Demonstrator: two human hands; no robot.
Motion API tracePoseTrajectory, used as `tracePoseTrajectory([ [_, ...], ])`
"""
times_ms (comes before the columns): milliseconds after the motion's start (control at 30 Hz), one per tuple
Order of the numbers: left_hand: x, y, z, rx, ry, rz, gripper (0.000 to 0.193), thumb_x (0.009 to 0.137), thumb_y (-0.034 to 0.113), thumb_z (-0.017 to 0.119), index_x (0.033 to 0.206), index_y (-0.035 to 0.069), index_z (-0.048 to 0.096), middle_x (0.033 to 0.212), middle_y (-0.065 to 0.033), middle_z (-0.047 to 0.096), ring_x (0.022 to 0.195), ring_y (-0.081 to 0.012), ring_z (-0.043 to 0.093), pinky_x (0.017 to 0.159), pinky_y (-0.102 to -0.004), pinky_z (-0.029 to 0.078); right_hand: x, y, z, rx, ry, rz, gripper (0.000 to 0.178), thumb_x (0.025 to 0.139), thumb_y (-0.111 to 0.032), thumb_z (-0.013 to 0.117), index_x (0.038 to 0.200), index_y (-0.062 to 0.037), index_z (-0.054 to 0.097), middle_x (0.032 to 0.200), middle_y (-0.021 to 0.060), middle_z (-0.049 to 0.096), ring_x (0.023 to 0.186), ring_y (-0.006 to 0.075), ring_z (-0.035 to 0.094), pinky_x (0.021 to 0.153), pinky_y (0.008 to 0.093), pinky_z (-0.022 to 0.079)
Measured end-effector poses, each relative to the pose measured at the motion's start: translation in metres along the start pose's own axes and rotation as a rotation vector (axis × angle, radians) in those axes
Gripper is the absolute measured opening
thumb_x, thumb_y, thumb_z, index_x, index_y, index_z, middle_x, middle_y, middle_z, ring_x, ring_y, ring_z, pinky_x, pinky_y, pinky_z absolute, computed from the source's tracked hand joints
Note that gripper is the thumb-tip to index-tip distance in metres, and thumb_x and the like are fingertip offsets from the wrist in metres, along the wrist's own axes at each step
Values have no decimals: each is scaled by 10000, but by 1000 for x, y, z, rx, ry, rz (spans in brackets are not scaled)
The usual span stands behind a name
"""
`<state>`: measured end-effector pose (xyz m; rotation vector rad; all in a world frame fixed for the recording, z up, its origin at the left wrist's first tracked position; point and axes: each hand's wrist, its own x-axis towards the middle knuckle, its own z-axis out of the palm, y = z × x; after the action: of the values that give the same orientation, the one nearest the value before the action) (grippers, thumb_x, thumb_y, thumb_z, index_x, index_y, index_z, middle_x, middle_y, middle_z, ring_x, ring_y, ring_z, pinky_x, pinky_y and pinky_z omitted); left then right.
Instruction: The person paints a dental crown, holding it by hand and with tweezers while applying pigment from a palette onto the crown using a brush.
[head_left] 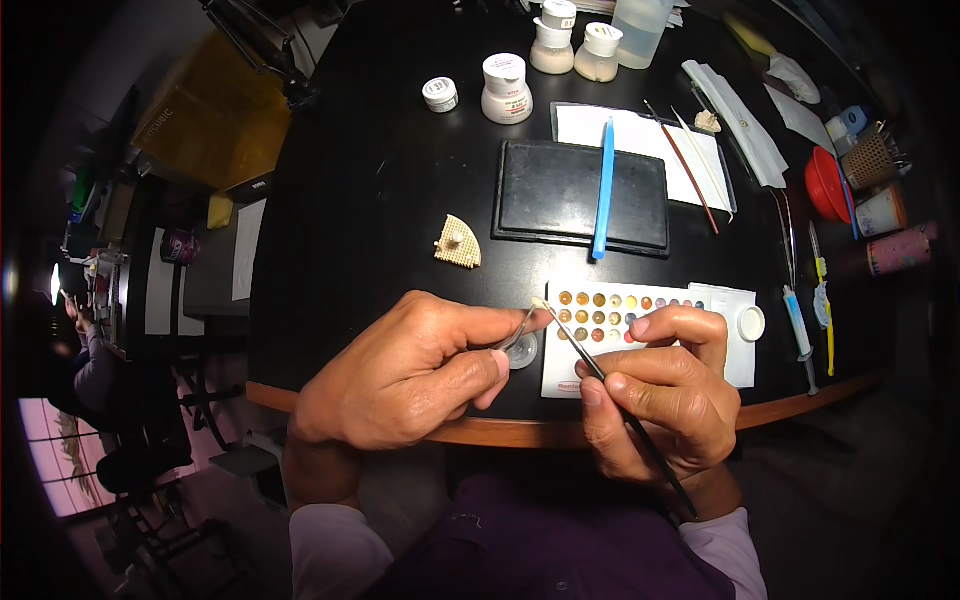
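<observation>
My left hand (400, 370) pinches a thin pair of metal tweezers (521, 330). At their tips sits a small cream-coloured piece (539, 302), which looks like a dental crown. My right hand (675, 395) grips a slim dark-handled brush (652, 455) like a pen, its tip touching or very close to the cream piece. Below the hands lies a white palette (560, 370) with rows of coloured wells, partly covered by my right fingers. Beside its left edge stands a small clear glass dish (523, 352), half hidden by my left hand.
A beige honeycomb tray (459, 250) lies farther left. Beyond the palette, a blue stick (605, 190) rests across a black slab (540, 190). White-lidded jars (507, 95) stand at the back. A red bowl (825, 185) and a syringe (797, 320) are to the right.
</observation>
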<state>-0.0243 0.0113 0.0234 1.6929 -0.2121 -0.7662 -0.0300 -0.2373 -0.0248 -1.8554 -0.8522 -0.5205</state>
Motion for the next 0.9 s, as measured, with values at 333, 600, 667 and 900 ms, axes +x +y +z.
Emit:
tracePoseTrajectory([
  [333,0,-2,0,13,8,17,503,1038,50,446,1520,-75,517,736,-20,633,504,-28,470,494,-203,396,-2,-2,-2,-18,-10,3,303,739,15,888,954,-85,700,920,51,763,1019,271,618,746,349,524],
  [600,-1,-1,1,5,10,20,499,1040,47,445,1516,-81,518,734,-22,635,503,-26,478,493,-201,396,-2,-1,-1,-29,-27,-15,315,721,5,905,964,-91,729,980,51,769,1062,272,602,757,353,532],
  [667,-1,0,0,23,11,20,498,1041,47,444,1517,-80,517,735,-22,636,504,-25,483,493,-202,398,-1,-1,-1,-38,-30,-15,317,712,2,912,964,-89,744,980,51,769,1056,273,603,750,354,534],
  [900,0,-2,-1,14,12,28,498,1042,45,443,1519,-76,518,733,-19,634,500,-21,474,485,-200,392,-2,-2,-3,-42,-36,-11,320,691,10,899,952,-90,743,967,50,763,1047,269,605,745,356,532],
])
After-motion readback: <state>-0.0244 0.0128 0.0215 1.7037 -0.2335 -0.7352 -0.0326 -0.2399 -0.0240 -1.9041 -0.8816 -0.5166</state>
